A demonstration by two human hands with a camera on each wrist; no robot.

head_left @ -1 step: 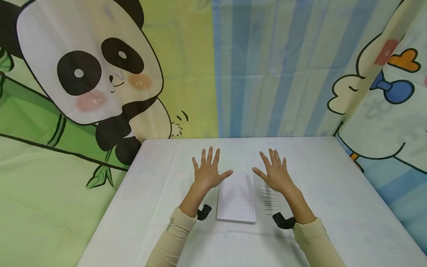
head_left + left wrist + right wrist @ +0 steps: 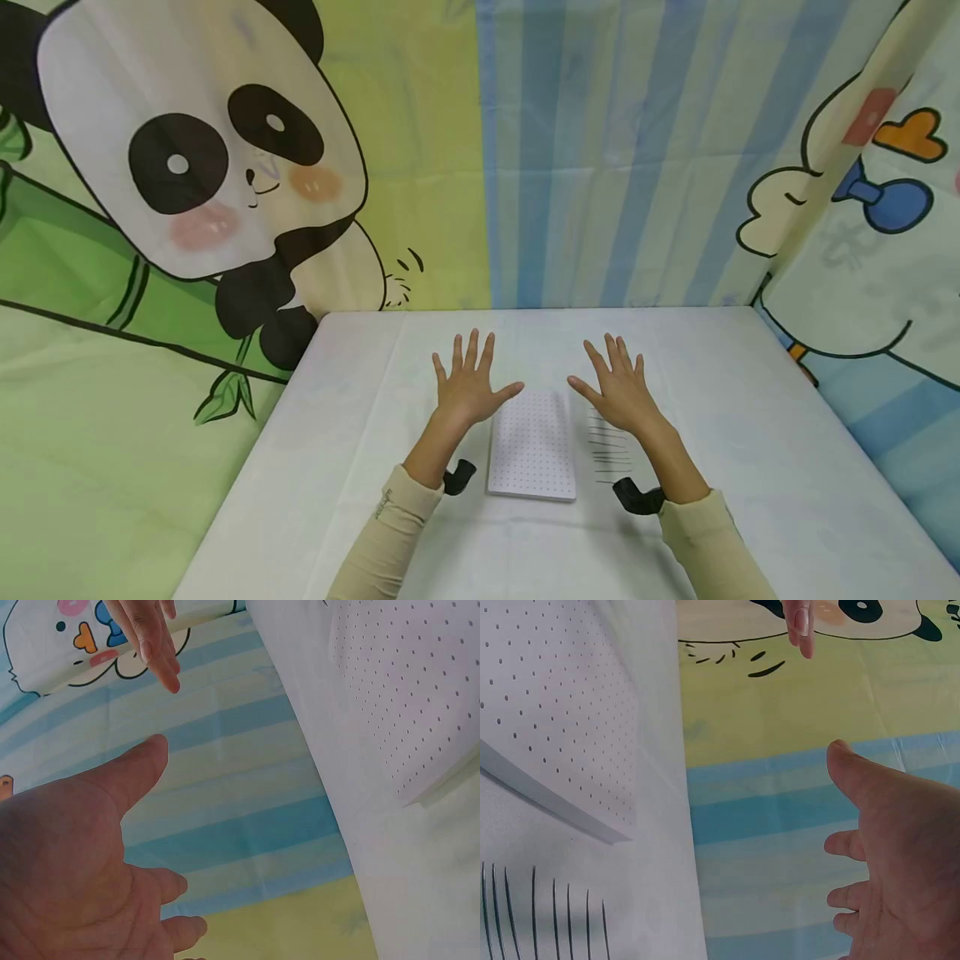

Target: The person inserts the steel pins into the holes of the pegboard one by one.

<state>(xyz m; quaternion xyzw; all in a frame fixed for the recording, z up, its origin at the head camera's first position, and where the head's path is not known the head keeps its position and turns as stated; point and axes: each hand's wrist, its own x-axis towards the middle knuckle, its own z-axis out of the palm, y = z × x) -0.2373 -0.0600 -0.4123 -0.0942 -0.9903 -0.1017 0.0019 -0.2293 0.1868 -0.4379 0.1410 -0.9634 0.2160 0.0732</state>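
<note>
A white pegboard (image 2: 532,446) with rows of small holes lies flat on the white table. To its right, several thin dark needle-like rods (image 2: 611,457) are laid out in a column. My left hand (image 2: 468,392) is held above the pegboard's upper left side, fingers straight and spread. On the other side my right hand (image 2: 621,396) hovers over the upper end of the rods, its fingers spread as well. Neither hand holds anything. The right wrist view shows the rods (image 2: 555,911) lying apart from each other beside the pegboard (image 2: 555,697).
The table (image 2: 375,467) reaches back to a curtain (image 2: 622,150) with blue stripes. A panda is printed on the cloth (image 2: 202,75) at the left, another cartoon figure on the cloth at the right. A black wrist mount (image 2: 637,497) sticks out from the right wrist, another (image 2: 459,478) from the left.
</note>
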